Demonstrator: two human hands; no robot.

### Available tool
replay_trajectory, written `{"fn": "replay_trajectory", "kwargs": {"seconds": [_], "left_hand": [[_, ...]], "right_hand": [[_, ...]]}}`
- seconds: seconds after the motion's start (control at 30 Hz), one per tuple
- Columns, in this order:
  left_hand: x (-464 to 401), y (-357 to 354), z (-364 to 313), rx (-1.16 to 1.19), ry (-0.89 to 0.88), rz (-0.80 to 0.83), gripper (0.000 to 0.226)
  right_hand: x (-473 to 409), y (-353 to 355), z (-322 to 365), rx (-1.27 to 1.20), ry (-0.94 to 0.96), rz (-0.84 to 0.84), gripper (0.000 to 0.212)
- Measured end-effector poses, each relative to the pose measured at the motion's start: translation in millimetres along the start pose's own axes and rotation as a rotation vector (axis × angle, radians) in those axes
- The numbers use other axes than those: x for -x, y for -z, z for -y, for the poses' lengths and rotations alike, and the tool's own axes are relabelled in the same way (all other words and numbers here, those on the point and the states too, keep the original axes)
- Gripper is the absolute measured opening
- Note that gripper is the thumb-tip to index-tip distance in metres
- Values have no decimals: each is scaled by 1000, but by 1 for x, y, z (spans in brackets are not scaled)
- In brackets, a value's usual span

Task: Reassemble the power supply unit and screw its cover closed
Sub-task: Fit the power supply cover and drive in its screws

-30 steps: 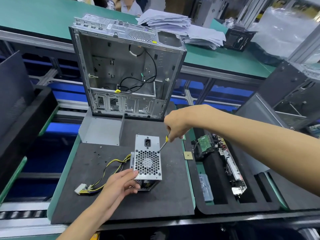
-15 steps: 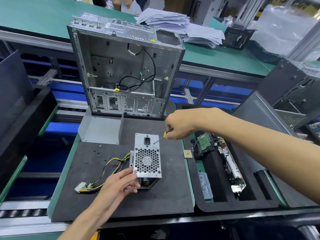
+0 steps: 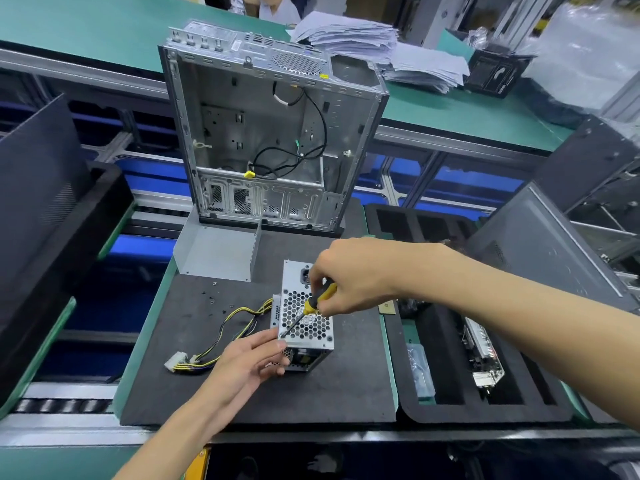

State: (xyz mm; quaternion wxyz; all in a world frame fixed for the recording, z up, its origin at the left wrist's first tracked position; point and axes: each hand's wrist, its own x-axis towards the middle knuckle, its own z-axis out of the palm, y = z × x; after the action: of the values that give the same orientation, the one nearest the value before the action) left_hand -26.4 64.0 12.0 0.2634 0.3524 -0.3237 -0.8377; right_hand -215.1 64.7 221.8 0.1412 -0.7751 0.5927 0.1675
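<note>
The silver power supply unit (image 3: 304, 313) stands on the black foam mat (image 3: 346, 386), its honeycomb grille facing up. Yellow and black cables (image 3: 228, 323) run from its left side to a white connector (image 3: 175, 362). My right hand (image 3: 349, 275) grips a yellow and black screwdriver (image 3: 311, 306); the shaft slants down-left and its tip sits at the grille's lower left corner. My left hand (image 3: 249, 368) holds the unit's lower left side, fingers curled against it, fingertips close to the screwdriver tip. Whether a screw is under the tip cannot be seen.
An open, empty computer case (image 3: 270, 133) stands upright behind the unit, with a grey metal panel (image 3: 214, 252) in front of it. Several loose screws (image 3: 211, 296) lie on the mat. A foam tray (image 3: 485, 403) at the right holds circuit boards. Dark panels stand at left and right.
My right hand has moved down and toward me, carrying the screwdriver tip from the unit's upper right area to its lower left corner. My left hand stays on the unit.
</note>
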Motion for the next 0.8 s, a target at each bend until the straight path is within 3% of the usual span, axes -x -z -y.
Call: {"fn": "replay_trajectory", "kwargs": {"seconds": [0.47,0.8], "left_hand": [[3,-1,1,22,-5,-14,25],[2,-3,0,24,-11,-21,37]], "right_hand": [[-11,-9,1,15,12,-43,24],[-10,-8,2,12,20,-14,24]]}}
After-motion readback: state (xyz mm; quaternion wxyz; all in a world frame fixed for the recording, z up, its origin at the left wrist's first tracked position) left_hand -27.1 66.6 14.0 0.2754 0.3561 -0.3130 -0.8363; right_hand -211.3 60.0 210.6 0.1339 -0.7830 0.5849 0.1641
